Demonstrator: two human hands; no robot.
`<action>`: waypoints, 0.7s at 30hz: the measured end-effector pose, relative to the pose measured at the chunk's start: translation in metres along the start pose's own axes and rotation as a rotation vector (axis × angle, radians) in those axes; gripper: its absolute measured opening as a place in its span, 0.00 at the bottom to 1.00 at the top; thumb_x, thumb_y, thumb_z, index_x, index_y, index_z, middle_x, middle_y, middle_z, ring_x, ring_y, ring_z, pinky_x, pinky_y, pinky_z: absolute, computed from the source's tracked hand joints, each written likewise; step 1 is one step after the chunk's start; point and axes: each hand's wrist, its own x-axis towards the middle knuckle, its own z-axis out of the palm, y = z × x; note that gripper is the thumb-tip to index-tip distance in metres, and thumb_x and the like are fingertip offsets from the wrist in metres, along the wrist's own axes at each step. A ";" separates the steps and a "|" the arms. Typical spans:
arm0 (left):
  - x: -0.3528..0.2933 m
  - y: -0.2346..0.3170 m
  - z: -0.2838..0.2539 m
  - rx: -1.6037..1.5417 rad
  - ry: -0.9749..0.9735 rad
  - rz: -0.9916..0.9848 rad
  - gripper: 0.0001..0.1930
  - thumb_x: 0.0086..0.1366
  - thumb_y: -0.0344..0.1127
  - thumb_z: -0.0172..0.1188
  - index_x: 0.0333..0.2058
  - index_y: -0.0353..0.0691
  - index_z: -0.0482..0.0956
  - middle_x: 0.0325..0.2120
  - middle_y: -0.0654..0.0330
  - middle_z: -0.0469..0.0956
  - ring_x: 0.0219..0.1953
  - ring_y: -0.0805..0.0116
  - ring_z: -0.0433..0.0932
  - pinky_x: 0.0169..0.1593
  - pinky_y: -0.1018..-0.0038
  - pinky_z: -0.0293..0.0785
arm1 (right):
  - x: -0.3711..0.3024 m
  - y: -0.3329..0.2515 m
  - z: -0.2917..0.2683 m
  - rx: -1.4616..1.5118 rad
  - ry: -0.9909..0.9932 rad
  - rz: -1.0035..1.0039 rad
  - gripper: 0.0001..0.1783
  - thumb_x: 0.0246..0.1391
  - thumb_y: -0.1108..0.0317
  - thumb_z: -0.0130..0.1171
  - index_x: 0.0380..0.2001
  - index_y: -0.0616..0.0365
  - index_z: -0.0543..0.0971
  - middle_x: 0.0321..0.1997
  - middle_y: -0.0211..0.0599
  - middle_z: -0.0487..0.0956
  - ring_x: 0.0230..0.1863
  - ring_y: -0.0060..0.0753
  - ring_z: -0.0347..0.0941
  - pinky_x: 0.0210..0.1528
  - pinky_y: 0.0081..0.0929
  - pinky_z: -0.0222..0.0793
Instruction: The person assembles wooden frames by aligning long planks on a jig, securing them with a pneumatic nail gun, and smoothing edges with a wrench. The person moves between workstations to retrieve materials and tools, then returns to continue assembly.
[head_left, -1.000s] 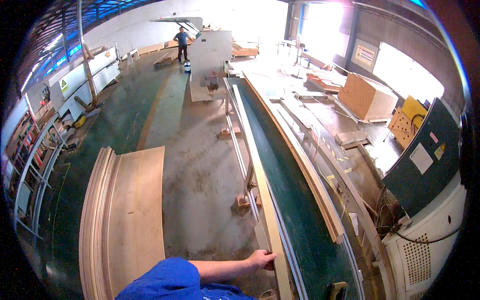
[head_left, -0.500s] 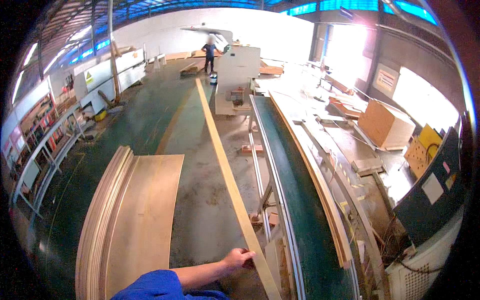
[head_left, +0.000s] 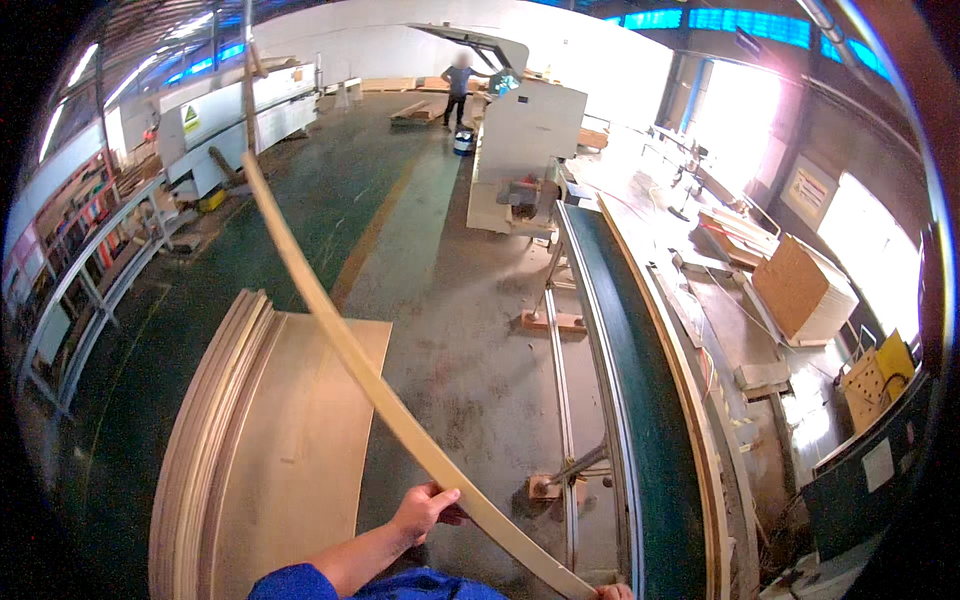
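Observation:
A long, narrow wooden strip (head_left: 372, 385) slants across the view from the near right to the far left. It passes above a stack of wooden boards (head_left: 290, 440) on the left. My left hand (head_left: 425, 512) is closed on the strip, thumb on top and fingers underneath. At the near end of the strip, my right hand (head_left: 613, 592) grips the tip. Only a bit of that hand shows at the lower edge. A green conveyor belt (head_left: 645, 420) runs beside the strip on the right.
Wooden strips (head_left: 690, 430) lie along the conveyor's right side. Ahead stands a large white machine (head_left: 525, 150) with a person (head_left: 458, 90) beside it. A metal rack (head_left: 95, 290) is at the far left. A stack of panels (head_left: 800, 290) and a dark cabinet (head_left: 870, 490) stand right.
The strip's far end has swung left, away from the conveyor and over the board stack. My left hand has shifted left with it. My right hand has come into view at the near end.

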 end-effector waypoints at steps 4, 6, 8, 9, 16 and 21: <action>0.063 0.068 -0.034 -0.024 0.087 0.052 0.13 0.71 0.36 0.58 0.47 0.32 0.76 0.37 0.52 0.83 0.36 0.60 0.85 0.40 0.64 0.82 | 0.126 0.012 0.045 0.044 0.000 -0.173 0.24 0.37 0.52 0.76 0.29 0.55 0.77 0.27 0.42 0.72 0.33 0.54 0.72 0.39 0.52 0.72; 0.110 0.085 -0.051 -0.039 0.101 0.097 0.13 0.70 0.35 0.58 0.47 0.33 0.76 0.36 0.53 0.82 0.36 0.59 0.84 0.38 0.62 0.82 | 0.189 0.028 0.069 -0.044 -0.064 -0.233 0.25 0.40 0.51 0.76 0.32 0.58 0.78 0.29 0.42 0.75 0.34 0.51 0.73 0.40 0.49 0.73; 0.151 0.114 -0.058 -0.057 0.145 0.098 0.13 0.70 0.35 0.59 0.47 0.33 0.75 0.37 0.53 0.82 0.36 0.58 0.84 0.38 0.62 0.82 | 0.252 0.043 0.096 -0.083 -0.167 -0.231 0.26 0.42 0.49 0.76 0.36 0.58 0.81 0.31 0.40 0.79 0.36 0.46 0.76 0.42 0.44 0.75; 0.172 0.129 -0.061 -0.067 0.175 0.102 0.12 0.70 0.36 0.59 0.47 0.34 0.75 0.37 0.53 0.83 0.36 0.58 0.84 0.38 0.61 0.82 | 0.287 0.051 0.114 -0.070 -0.195 -0.220 0.28 0.39 0.45 0.75 0.35 0.56 0.82 0.32 0.39 0.79 0.37 0.46 0.78 0.42 0.43 0.75; 0.310 0.241 -0.088 -0.121 0.397 0.217 0.15 0.70 0.39 0.58 0.50 0.39 0.73 0.36 0.55 0.82 0.32 0.58 0.83 0.34 0.61 0.81 | 0.551 0.071 0.224 0.107 -0.230 -0.449 0.30 0.34 0.35 0.75 0.28 0.49 0.85 0.25 0.31 0.79 0.31 0.39 0.80 0.36 0.37 0.77; 0.416 0.305 -0.129 -0.087 0.573 0.184 0.15 0.69 0.48 0.61 0.49 0.48 0.80 0.35 0.59 0.85 0.34 0.65 0.84 0.36 0.69 0.78 | 0.748 0.047 0.253 0.102 -0.390 -0.548 0.29 0.39 0.36 0.72 0.30 0.51 0.84 0.28 0.33 0.79 0.35 0.40 0.80 0.39 0.36 0.77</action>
